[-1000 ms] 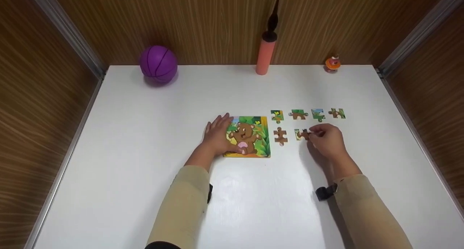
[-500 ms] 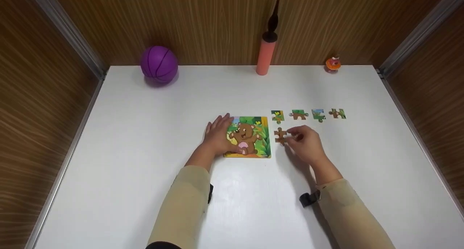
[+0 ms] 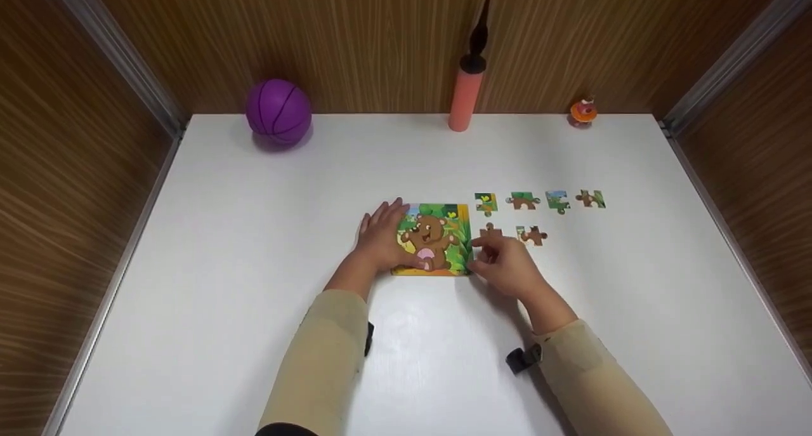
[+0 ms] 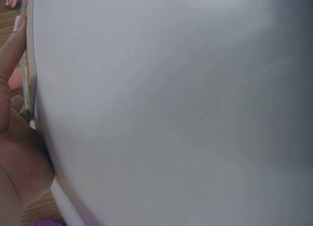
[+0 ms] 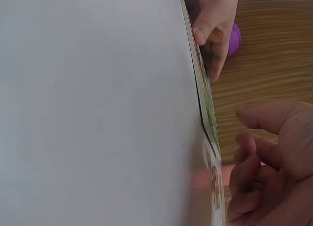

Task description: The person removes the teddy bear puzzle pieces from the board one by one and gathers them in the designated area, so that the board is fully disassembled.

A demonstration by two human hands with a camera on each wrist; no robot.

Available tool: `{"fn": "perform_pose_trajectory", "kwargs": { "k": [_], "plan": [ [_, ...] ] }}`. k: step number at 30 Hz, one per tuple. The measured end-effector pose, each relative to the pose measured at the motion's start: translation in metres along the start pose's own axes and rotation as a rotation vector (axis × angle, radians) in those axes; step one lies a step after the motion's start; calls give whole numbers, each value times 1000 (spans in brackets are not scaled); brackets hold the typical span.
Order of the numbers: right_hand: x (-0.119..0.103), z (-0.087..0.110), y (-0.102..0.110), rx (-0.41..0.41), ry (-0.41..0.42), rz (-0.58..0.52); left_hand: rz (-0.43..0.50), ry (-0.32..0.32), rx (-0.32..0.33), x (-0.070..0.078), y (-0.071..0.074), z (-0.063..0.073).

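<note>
Bear board [image 3: 438, 223] is lying flat on the white surface [image 3: 431, 353]; what is the left hand [image 3: 384, 236] doing there?

It is resting at the board's left edge, its grip spread, the thumb lying across the printed bear.

And the right hand [image 3: 507, 264]? From the head, its fingertips are seeming to meet the board's right edge.

The right wrist view is telling otherwise: the wood wall is showing in a gap between fingertips and board. That grip is hovering with thumb and forefinger apart, pinching nothing.

Is the left wrist view adding anything?

Only the board's thin edge, with the thumb lying against its face. The loose pieces are showing best from the head.

Where are they sitting?

Right of the board: a brown piece [image 3: 490, 229], which the right hand is partly hiding, another piece [image 3: 534, 236] farther out, and a row of four pieces [image 3: 523, 197] above those. Beyond the board, a purple ball [image 3: 278, 113], a pump [image 3: 465, 99] and a toy figure [image 3: 583, 113] are standing.
</note>
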State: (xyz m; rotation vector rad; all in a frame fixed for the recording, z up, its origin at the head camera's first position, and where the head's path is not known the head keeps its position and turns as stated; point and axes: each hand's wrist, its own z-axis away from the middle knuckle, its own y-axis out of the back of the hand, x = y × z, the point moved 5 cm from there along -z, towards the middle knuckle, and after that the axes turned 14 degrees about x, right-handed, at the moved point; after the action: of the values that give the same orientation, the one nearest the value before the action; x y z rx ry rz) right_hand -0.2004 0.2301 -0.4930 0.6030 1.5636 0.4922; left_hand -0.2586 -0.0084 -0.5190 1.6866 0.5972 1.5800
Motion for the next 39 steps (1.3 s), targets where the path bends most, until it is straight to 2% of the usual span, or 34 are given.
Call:
{"fn": "perform_pose_trajectory", "kwargs": {
  "k": [3, 9, 19, 24, 39],
  "plan": [
    [0, 2, -8, -54, -44, 10, 0, 1, 0, 1, 0, 0],
    [1, 1, -15, -103, -55, 53, -7, 2, -7, 2, 0, 1],
    [1, -1, -18, -105, -116, 153, -21, -11, -4, 3, 1, 1],
    [-1, -2, -20, -112, -134, 153, -21, -2, 22, 0, 0, 0],
    [-2, -3, -21, -88, -129, 114, -24, 6, 29, 1, -2, 0]
  ]
}}
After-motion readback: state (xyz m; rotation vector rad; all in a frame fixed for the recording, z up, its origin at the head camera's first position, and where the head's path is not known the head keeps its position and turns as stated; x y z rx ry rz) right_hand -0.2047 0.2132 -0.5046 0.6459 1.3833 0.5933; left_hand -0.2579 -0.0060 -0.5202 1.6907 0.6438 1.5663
